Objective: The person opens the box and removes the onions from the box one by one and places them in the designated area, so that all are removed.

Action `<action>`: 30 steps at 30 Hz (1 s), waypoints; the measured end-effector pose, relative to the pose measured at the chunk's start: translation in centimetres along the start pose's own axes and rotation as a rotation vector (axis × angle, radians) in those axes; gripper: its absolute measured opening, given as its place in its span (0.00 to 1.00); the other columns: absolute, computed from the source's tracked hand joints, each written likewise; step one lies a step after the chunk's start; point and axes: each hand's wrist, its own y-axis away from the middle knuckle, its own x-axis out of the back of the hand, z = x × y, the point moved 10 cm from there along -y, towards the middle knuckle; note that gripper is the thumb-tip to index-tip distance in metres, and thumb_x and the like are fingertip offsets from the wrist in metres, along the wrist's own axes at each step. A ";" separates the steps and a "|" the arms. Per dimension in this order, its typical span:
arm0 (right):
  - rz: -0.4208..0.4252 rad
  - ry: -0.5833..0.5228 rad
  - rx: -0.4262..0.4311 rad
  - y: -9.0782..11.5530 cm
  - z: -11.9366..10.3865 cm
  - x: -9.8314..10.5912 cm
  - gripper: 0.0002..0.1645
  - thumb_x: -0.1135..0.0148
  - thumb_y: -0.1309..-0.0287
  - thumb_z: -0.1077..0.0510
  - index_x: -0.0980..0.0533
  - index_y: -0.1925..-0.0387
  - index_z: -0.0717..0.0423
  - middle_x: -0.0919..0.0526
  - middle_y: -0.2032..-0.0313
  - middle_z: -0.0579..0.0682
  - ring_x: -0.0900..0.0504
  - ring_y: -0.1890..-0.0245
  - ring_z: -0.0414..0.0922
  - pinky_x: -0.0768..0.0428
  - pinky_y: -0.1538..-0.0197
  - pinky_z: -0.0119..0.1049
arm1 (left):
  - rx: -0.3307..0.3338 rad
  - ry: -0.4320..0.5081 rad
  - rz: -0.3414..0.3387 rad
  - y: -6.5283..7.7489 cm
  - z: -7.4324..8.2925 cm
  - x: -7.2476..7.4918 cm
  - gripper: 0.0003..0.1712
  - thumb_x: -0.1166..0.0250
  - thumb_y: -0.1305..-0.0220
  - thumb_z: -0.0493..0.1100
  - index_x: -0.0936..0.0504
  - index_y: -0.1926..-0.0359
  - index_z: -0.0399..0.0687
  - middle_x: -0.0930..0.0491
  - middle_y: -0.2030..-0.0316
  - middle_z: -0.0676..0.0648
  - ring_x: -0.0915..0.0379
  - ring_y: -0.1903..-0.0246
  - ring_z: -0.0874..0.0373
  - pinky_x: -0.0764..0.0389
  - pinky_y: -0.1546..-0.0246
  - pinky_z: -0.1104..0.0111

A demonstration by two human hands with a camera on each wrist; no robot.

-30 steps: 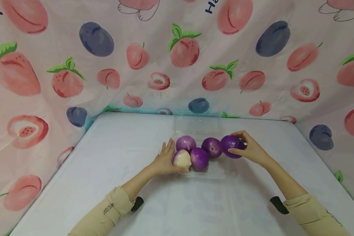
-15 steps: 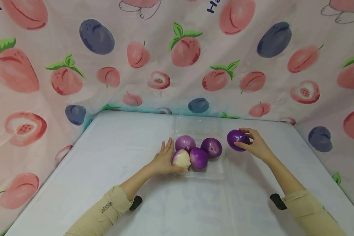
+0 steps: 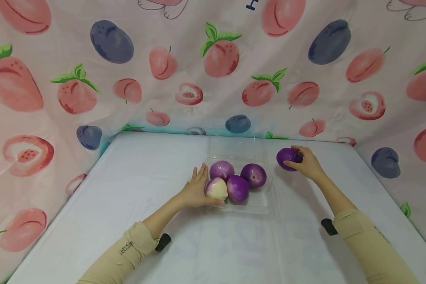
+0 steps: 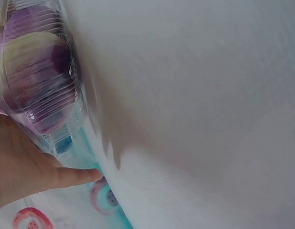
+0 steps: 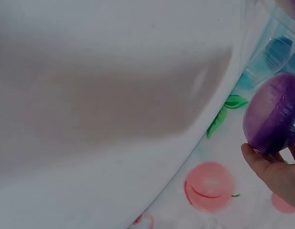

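Note:
A clear plastic box (image 3: 259, 202) holds several purple onions, among them a pale purple one (image 3: 221, 170), a dark one (image 3: 253, 176), a bright purple one (image 3: 238, 189) and one with a cream-white face (image 3: 217, 189). My left hand (image 3: 195, 192) rests against the box's left side, fingers straight and spread, thumb along the front. The left wrist view shows the box's ribbed wall (image 4: 42, 76) beside that hand (image 4: 28, 164). My right hand (image 3: 308, 162) grips another purple onion (image 3: 286, 159) above the table, to the right of the box. Its glossy side (image 5: 274, 112) shows in the right wrist view.
The box's clear lid (image 3: 236, 149) lies folded back toward the rear. A white cloth covers the table (image 3: 156, 165). Behind and at both sides hangs a fruit-printed curtain (image 3: 188, 47).
My right hand has carried its onion away from the box, to the right and toward the back. The left hand stays at the box's left side.

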 end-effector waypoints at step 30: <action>-0.101 0.048 -0.039 -2.7 2.5 -3.2 0.38 0.37 0.45 0.59 0.40 0.41 0.80 0.37 0.42 0.80 0.40 0.39 0.72 0.41 0.35 0.62 | 0.012 0.046 -0.028 -0.1 -0.4 -0.4 0.74 0.29 0.58 0.67 0.69 0.27 0.41 0.76 0.26 0.45 0.80 0.28 0.41 0.56 0.36 0.34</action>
